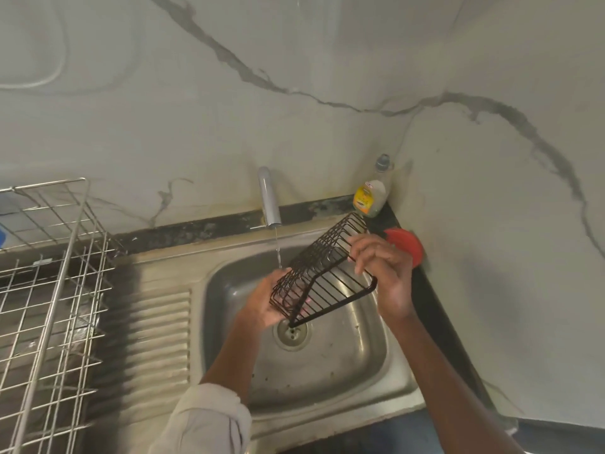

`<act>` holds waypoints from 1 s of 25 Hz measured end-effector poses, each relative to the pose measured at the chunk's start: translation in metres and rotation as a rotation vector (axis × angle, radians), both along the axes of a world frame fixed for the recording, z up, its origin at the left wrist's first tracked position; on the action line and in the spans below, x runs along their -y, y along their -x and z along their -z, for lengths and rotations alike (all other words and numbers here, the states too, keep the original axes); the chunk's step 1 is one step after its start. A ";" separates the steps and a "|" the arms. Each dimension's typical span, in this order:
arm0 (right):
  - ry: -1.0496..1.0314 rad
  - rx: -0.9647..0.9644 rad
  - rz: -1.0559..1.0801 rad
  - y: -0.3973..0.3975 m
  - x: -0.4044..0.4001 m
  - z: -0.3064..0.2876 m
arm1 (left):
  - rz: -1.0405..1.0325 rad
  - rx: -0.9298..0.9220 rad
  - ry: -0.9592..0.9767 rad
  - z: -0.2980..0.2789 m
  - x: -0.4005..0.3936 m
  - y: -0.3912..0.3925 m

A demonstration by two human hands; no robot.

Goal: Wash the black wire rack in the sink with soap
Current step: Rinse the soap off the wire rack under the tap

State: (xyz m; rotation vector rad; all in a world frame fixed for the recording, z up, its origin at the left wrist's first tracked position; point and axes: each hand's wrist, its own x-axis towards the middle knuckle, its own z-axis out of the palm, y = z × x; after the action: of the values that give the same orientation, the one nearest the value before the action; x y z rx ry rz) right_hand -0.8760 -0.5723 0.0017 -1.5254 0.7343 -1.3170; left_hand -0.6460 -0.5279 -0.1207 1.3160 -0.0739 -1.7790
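The black wire rack (327,273) is tilted above the steel sink (360,362), its long side running from lower left to upper right. My left hand (263,304) cups its lower left end from below. My right hand (384,273) grips its upper right edge with the fingers curled over the wires. A thin stream of water (278,250) falls from the chrome tap (269,199) just beside the rack's left end. A soap bottle (373,191) with a yellow label stands in the back right corner of the counter.
A metal wire dish rack (55,290) stands on the left, beside the ribbed drainboard (160,339). A red round object (407,245) lies on the dark counter behind my right hand. The marble wall closes in at the back and right. The drain (291,334) sits under the rack.
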 end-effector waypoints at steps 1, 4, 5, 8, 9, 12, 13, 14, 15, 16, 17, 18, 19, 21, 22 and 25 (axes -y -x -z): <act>-0.060 0.013 0.052 -0.001 -0.002 0.000 | -0.023 0.023 0.036 0.003 -0.002 0.000; -0.270 -0.260 0.195 -0.006 0.003 0.008 | -0.115 0.142 0.118 0.012 -0.013 -0.006; -0.349 -0.390 0.151 -0.007 0.005 0.008 | -0.157 0.191 0.127 0.015 -0.017 -0.010; -0.531 -0.571 -0.026 -0.016 0.010 0.008 | -0.278 0.328 0.106 0.017 -0.035 -0.017; -0.557 -0.595 -0.062 -0.022 0.011 0.005 | -0.303 0.332 0.098 0.018 -0.041 -0.019; -0.572 -0.581 -0.140 -0.043 0.017 -0.003 | -0.375 0.256 0.082 0.016 -0.059 -0.027; -0.568 -0.577 -0.176 -0.048 0.019 -0.005 | -0.396 0.202 0.090 0.013 -0.061 -0.030; -0.556 -0.593 -0.214 -0.052 0.021 -0.007 | -0.420 0.136 0.106 0.008 -0.062 -0.031; -0.529 -0.623 -0.248 -0.054 0.021 -0.010 | -0.435 0.083 0.097 0.007 -0.060 -0.033; -0.493 -0.656 -0.265 -0.054 0.021 -0.010 | -0.437 0.040 0.067 0.005 -0.056 -0.033; -0.455 -0.685 -0.270 -0.052 0.020 -0.011 | -0.429 0.013 0.031 0.006 -0.050 -0.033; -0.420 -0.705 -0.262 -0.048 0.017 -0.013 | -0.411 -0.004 0.004 0.006 -0.043 -0.030; -0.385 -0.724 -0.245 -0.043 0.016 -0.016 | -0.384 -0.019 -0.017 0.008 -0.035 -0.025; -0.298 -0.795 -0.210 -0.030 0.015 -0.023 | -0.327 -0.015 -0.067 0.005 -0.020 -0.011; -0.264 -0.839 -0.204 -0.023 0.014 -0.026 | -0.310 -0.016 -0.092 0.005 -0.012 -0.005; -0.201 -0.930 -0.201 -0.006 0.010 -0.033 | -0.234 -0.049 -0.144 0.004 0.011 0.009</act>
State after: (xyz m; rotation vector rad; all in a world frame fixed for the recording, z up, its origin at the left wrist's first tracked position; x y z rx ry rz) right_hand -0.8704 -0.5819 0.0350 -1.9630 1.1921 -0.3097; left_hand -0.6555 -0.5387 -0.1244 1.3231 0.2300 -1.6392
